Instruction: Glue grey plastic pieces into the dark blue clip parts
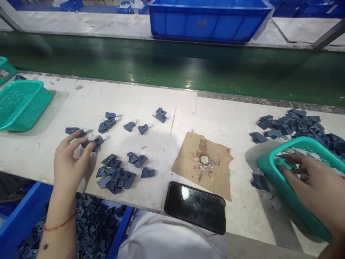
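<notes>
My left hand (70, 158) is at the left of the table, thumb and fingers closed around a small dark blue plastic part (98, 142) with a white tip. Similar parts with white pieces attached lie just beyond it, among them a curved part (130, 126). Nearer the table edge is a cluster of plain dark blue parts (117, 176). My right hand (309, 180) reaches into a green plastic basket (285, 194) holding small white pieces (303, 153). Its thumb and fingers are apart, with nothing visible between them.
A brown cardboard piece (185, 162) carries a round metallic disc (205, 160). A phone (194, 207) lies at the front edge. More blue parts (293, 124) pile at right. A green basket (29, 104) stands left; a blue crate (210, 21) stands beyond the green belt (161, 61).
</notes>
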`<state>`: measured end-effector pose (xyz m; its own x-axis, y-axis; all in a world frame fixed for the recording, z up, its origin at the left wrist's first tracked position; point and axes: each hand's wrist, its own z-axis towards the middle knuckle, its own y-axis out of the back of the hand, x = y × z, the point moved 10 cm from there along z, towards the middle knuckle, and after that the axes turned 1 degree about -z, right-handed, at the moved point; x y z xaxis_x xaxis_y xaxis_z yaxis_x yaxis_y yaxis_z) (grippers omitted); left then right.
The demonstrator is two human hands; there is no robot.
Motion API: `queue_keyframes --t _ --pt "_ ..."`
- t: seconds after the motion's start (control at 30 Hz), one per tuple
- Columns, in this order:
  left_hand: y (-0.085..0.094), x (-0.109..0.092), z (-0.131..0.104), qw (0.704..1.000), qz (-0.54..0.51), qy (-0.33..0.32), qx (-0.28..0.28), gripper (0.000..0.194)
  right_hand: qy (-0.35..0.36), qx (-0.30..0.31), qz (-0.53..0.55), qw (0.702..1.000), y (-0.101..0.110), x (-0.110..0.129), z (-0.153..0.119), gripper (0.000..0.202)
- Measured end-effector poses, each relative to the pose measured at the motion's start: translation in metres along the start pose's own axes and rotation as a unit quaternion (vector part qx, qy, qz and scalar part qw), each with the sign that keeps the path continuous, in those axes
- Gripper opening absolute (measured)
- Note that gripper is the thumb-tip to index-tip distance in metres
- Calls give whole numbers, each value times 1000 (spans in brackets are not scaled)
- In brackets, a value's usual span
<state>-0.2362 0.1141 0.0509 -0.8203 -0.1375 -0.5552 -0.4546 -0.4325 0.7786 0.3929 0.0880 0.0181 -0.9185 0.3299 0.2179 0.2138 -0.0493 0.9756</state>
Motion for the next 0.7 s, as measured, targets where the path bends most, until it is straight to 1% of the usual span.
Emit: queue_keyframes --t 0.03,0.07,0.1,0.17,0.2,0.23,0.27,0.33,0.37,0.43,0.47,0.53,0.6,0.7 --pt "-3 6 5 1000 17 -2 11 17 -5 25 8 1000 -7 -9 5 27" --pt "-5 7 7 999 28 -8 17 18 -7 36 11 999 -10 -14 8 28" --pt "-4 4 6 999 36 -21 13 21 -7 43 12 999 -12 -17 12 27" --pt "1 -10 -1 996 58 -66 -10 26 -17 54 3 998 -14 -20 18 25" --pt "0 -18 -7 995 60 -85 -3 25 -26 64 -3 998 -16 -22 21 24" --pt "-3 -23 -14 994 55 -94 22 23 -37 78 -5 996 -18 -26 23 24" --pt "-10 -26 -21 993 42 -91 61 23 -51 95 -3 994 -22 -30 24 26" --pt "-23 -24 -35 989 8 -57 134 27 -78 118 9 990 -28 -40 25 29" --pt "-28 -21 -42 986 -9 -36 160 30 -93 121 12 988 -29 -46 25 30" --pt "-36 -19 -52 982 -33 -13 183 36 -118 113 5 987 -30 -57 23 29" --pt "-39 -20 -56 981 -41 -16 187 38 -119 108 0 987 -29 -58 22 29" --pt "-44 -26 -62 982 -42 -40 181 37 -103 109 -7 989 -28 -55 20 30" --pt "-45 -32 -65 985 -38 -60 156 32 -74 118 -4 990 -27 -45 17 29" --pt "-48 -36 -66 988 -44 -58 137 26 -41 100 12 994 -20 -34 15 24"
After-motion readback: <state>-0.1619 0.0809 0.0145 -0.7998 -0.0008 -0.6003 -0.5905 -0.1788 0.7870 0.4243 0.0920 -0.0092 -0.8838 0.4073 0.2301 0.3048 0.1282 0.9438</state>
